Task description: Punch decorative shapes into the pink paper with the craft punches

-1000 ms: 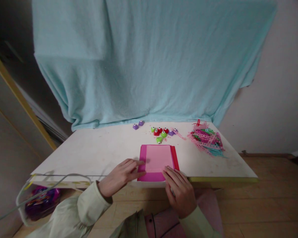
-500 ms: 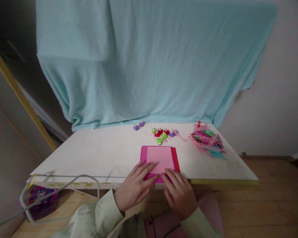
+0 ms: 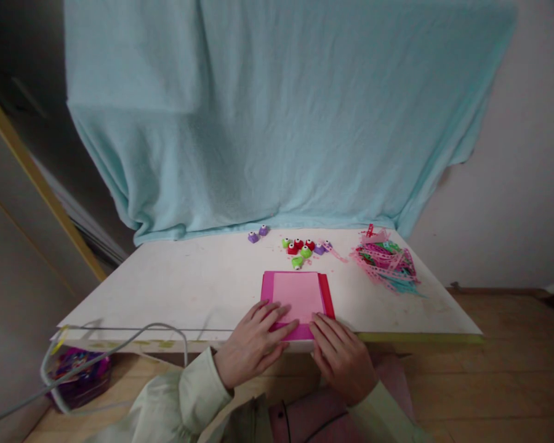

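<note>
Two sheets of pink paper (image 3: 297, 295) are lying stacked at the near edge of the counter (image 3: 180, 289), a paler square over a deeper magenta one, with a red strip showing along the stack's right side. I am pressing my left hand (image 3: 253, 344) and right hand (image 3: 342, 357) flat on its near edge, fingers (image 3: 281, 314) spread and laid along the paper, pinching nothing. As I judge it, a fold is forming along that near edge and is being creased; the rest of the sheet is lying unfolded. Its sides are running square to the counter edge, slightly longer front to back. Beyond it, small craft punches (image 3: 299, 249) are sitting in a cluster, and a heap of paper strips (image 3: 388, 261) is lying to the right.
</note>
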The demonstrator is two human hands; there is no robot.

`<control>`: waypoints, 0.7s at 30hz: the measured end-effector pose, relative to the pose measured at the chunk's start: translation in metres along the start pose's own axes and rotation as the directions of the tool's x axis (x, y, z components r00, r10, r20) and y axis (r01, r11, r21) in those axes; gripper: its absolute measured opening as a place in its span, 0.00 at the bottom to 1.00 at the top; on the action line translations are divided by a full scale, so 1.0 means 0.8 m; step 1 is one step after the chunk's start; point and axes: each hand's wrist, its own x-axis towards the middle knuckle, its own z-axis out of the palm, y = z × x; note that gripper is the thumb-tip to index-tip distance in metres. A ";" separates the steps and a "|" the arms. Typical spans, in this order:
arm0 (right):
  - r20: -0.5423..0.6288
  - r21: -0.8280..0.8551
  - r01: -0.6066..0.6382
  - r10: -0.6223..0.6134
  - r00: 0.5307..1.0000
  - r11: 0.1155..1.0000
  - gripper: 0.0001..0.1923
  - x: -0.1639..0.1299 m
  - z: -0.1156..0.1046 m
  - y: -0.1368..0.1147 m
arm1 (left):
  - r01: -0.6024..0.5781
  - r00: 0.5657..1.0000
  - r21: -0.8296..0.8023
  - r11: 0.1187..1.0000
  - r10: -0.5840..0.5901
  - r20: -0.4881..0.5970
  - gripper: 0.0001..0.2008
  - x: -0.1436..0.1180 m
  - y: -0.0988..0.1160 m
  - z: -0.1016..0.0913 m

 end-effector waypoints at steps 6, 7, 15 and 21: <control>-0.006 -0.054 0.022 -0.022 1.000 0.998 0.20 -0.011 -0.010 0.012 | -0.037 0.999 0.025 0.999 0.037 0.013 0.23 -0.003 -0.008 -0.003; -0.010 -0.056 0.024 -0.025 1.000 0.998 0.20 -0.012 -0.010 0.012 | -0.041 0.999 0.030 0.999 0.041 0.013 0.23 -0.005 -0.009 -0.003; -0.055 -0.053 0.000 -0.003 0.998 0.999 0.20 -0.018 0.000 0.008 | -0.038 0.999 0.085 0.996 0.039 -0.009 0.21 -0.033 -0.025 -0.014; -0.074 -0.067 -0.013 0.008 0.997 0.998 0.19 -0.024 0.004 0.008 | -0.023 1.000 0.085 0.996 0.024 -0.019 0.22 -0.044 -0.031 -0.021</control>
